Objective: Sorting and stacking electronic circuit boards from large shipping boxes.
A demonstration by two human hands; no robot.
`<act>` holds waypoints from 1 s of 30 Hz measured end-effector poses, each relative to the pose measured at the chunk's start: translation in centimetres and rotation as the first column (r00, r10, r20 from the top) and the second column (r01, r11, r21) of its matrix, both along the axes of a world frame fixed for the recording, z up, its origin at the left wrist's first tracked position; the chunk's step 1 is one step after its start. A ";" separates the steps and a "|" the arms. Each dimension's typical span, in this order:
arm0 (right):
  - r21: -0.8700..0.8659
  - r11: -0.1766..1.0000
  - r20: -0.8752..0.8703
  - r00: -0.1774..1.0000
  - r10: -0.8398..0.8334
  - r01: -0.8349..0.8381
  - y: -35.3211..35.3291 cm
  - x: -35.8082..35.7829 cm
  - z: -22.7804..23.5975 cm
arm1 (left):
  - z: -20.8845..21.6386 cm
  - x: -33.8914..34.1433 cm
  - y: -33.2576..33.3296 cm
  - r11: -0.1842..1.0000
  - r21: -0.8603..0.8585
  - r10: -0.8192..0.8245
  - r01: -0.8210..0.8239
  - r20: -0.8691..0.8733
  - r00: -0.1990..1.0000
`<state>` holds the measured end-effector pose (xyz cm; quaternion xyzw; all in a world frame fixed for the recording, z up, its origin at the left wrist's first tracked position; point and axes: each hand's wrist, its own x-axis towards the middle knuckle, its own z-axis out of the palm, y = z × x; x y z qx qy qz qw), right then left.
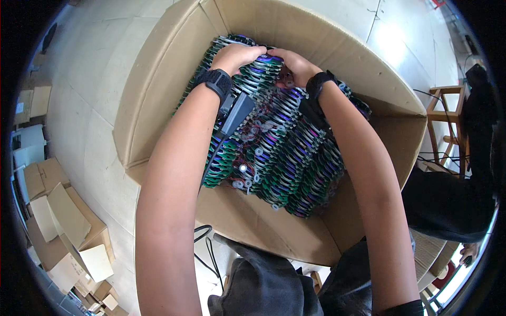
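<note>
2 bare hands are pictured deep inside a large open cardboard box point(174, 58), where thin green, white and blue pieces point(287, 158) are packed on edge in slanting rows. The left hand point(237, 57) is laid over the upper end of the row at the left, its thumb pointed inward. The right hand point(296, 67) is set just across from it, with its thumb brought near the left thumb above the same row. The fingers of both hands are curved downward and largely hidden, so whether any pieces are gripped by either hand cannot be told.

Between the rows, thin red wires point(252, 129) and small whitish round parts point(259, 151) are seen scattered. Each wrist is circled by a black band, and a dark oblong device point(238, 113) is carried at the left wrist, with a black cable point(210, 160) trailed along the forearm. The box is stood close in front of dark clothing point(269, 282) at the lower edge.

At the left, opened and flattened cartons point(68, 216) are gathered on the pale tiled floor point(89, 126). At the right, a wooden stool point(447, 116) is placed beside dark fabric point(448, 203), partly lost toward the shadowed rim.
</note>
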<state>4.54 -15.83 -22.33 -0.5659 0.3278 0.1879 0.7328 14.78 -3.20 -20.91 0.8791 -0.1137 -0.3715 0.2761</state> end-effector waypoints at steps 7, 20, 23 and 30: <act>-0.108 0.994 -0.053 0.999 0.006 -0.012 -0.5 -0.1 -0.9 | 1.1 -0.9 -0.7 0.942 0.317 -0.225 0.112 0.347 0.910; -0.415 0.908 0.017 0.997 0.073 -0.059 -2.4 0.9 -3.2 | -2.1 -0.9 -0.2 0.697 -0.013 -0.441 0.716 0.780 0.444; -0.795 0.597 -0.018 0.987 0.158 -0.109 -1.9 0.8 -2.9 | -2.1 -1.2 -0.3 0.698 0.116 -0.503 0.707 0.782 0.368; -0.987 0.154 -0.003 0.976 0.218 -0.037 -0.6 -1.0 -1.1 | -3.3 -1.7 0.2 0.737 0.175 -0.447 0.653 0.851 0.275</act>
